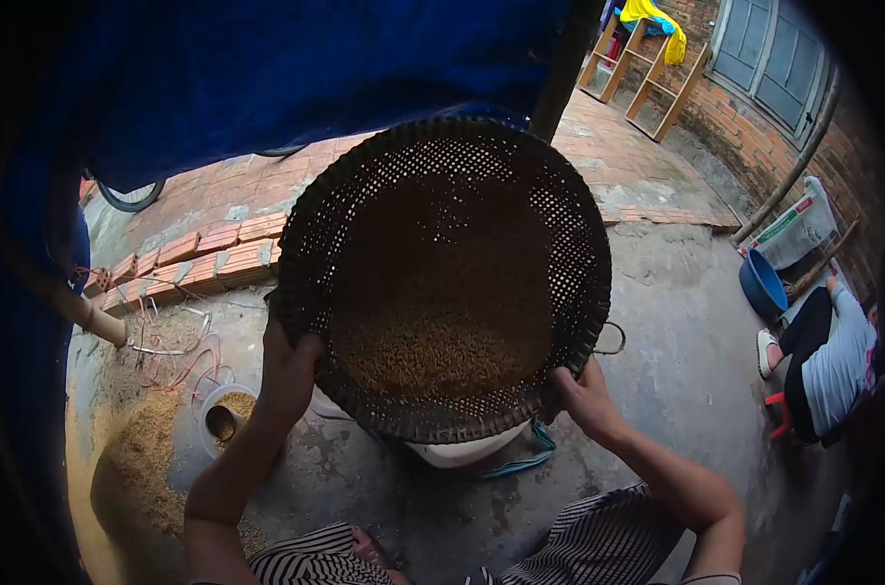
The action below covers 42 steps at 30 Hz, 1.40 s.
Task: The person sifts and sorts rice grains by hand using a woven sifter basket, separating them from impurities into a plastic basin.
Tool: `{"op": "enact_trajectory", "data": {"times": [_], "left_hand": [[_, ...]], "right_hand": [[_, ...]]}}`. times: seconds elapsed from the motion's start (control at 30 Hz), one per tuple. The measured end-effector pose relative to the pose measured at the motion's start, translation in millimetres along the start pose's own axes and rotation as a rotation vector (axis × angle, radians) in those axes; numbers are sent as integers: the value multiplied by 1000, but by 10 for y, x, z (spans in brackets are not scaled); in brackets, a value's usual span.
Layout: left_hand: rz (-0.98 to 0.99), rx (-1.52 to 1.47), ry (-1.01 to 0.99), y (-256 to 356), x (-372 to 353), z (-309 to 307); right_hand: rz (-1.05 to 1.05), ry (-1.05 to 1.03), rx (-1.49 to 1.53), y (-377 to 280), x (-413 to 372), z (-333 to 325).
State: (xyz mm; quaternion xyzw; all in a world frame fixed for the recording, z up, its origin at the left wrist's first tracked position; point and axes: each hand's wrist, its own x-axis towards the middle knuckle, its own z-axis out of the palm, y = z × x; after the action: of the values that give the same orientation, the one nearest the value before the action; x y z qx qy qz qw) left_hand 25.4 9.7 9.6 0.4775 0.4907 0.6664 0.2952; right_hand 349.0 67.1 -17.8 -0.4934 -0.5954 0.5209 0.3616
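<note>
A round woven sieve [571,219] is held up in front of me, its far rim tilted upward. Unhusked grain [442,356] lies heaped in its lower part, and light comes through the holes around the edge. On the left, my left hand [291,366] is closed round the rim. My right hand [587,395] grips the rim at the lower right, thumb on the inner side. Below the sieve, partly hidden by it, is a white container [467,450] with a teal edge or cloth [532,458] beside it.
At left, a bucket of grain [236,402] with a cup in it stands near a grain pile [145,448]. Bricks [198,258] line a step ahead. A blue tarp [315,68] hangs overhead. A seated person [837,361] and a blue basin [762,285] are at right.
</note>
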Motion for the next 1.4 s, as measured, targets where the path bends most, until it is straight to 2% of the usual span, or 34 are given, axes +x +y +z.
{"op": "enact_trajectory", "data": {"times": [0.1,0.13,0.2,0.23,0.3,0.43,0.47,0.5,0.53,0.57,0.6,0.63,0.67,0.73,0.77,0.83,0.93,0.97,1.03,1.1,1.17,1.2,1.27,1.3,1.37,1.4], "left_hand": [[-114,-79,-11,-309,313,-21],[-129,-72,-5,-471,354,-39],[-557,-347,-61,-802,390,-87],[-563,-345,-52,-922,344,-126],[-839,-226,-66,-1072,250,-211],[-944,-192,-130,-937,155,-313],[-776,-230,-126,-756,128,-289],[-605,-267,-121,-559,112,-254],[-595,-266,-129,-408,89,-216],[-340,-140,-86,-273,63,-177],[-85,-18,-38,-181,67,-154],[-77,-20,-41,-121,95,-148],[1,12,-54,-77,114,-147],[106,29,-71,-126,192,-149],[97,32,-65,-270,308,-168],[-239,-116,-118,-658,488,-243],[-659,-348,-60,-944,415,-171],[-668,-348,-55,-1064,377,-221],[-938,-272,-130,-1223,338,-305],[-982,-264,-145,-1167,263,-356],[-711,-337,-80,-811,166,-261],[-491,-288,-77,-647,140,-188],[-167,-18,-60,-389,114,-191],[-13,83,-18,-318,106,-184],[59,37,-14,-258,155,-142],[127,-9,-8,-247,177,-127]], "right_hand": [[25,-17,90,-64,123,69],[139,-59,38,-21,200,61],[347,-84,-5,34,193,104],[353,-93,-6,104,178,102],[620,-154,11,242,184,60],[623,-218,23,243,142,36],[617,-207,26,172,114,44],[464,-192,19,56,68,69],[309,-178,13,-12,54,92],[298,-171,15,-18,75,105],[122,-127,62,-7,97,116],[-53,-84,107,13,120,124],[-106,-78,110,62,162,133],[-85,-75,140,77,216,152],[-66,-70,172,72,239,165],[-3,-55,138,69,269,184],[379,-118,-35,198,287,122],[387,-121,-36,243,255,104],[623,-166,-42,264,225,88],[634,-187,-49,271,218,69],[491,-195,-86,153,182,69],[485,-189,-85,107,171,80],[35,-64,14,43,163,136],[30,-62,16,25,191,176],[-139,56,139,12,232,232],[-134,53,137,26,257,226]]}}
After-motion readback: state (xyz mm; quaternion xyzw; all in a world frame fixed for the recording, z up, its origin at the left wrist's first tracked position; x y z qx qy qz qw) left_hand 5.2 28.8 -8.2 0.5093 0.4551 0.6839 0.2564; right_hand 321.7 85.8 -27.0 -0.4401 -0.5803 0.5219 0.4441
